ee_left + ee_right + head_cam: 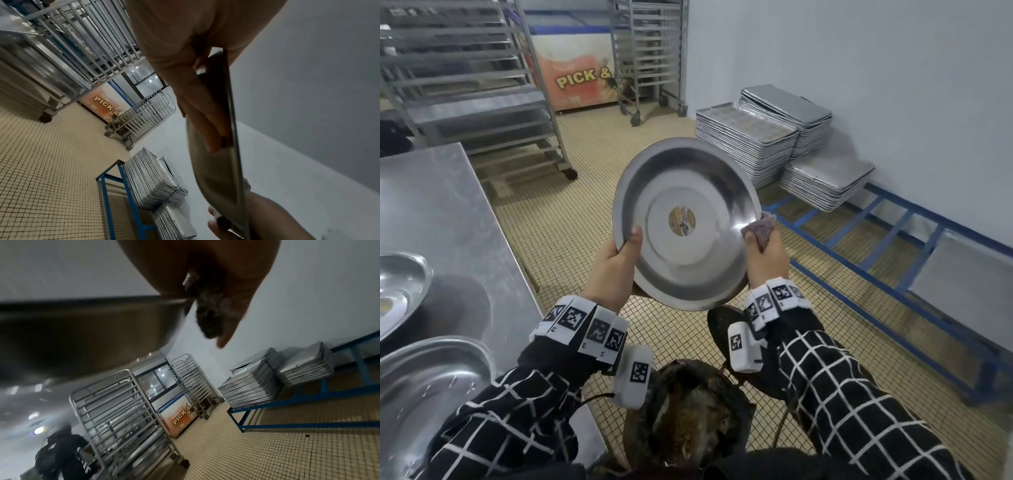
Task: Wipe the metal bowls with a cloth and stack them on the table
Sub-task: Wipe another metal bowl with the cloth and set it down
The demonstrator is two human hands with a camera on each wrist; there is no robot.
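Observation:
I hold a wide, shallow metal bowl (685,222) tilted up before me, its inside facing me, a round sticker at its centre. My left hand (619,253) grips its left rim, thumb inside, fingers behind. In the left wrist view the bowl (218,178) shows edge-on with my left fingers (205,113) flat against its back. My right hand (765,253) pinches a small dark cloth (760,229) against the bowl's right rim. In the right wrist view the cloth (209,318) sits bunched under my right fingers beside the bowl (82,337).
A steel table (438,212) at my left carries two more metal bowls (400,291) (424,387). Stacks of baking trays (750,147) rest on a blue frame (887,233) by the right wall. Wheeled racks (472,85) stand behind. A dark stool (688,411) is below me.

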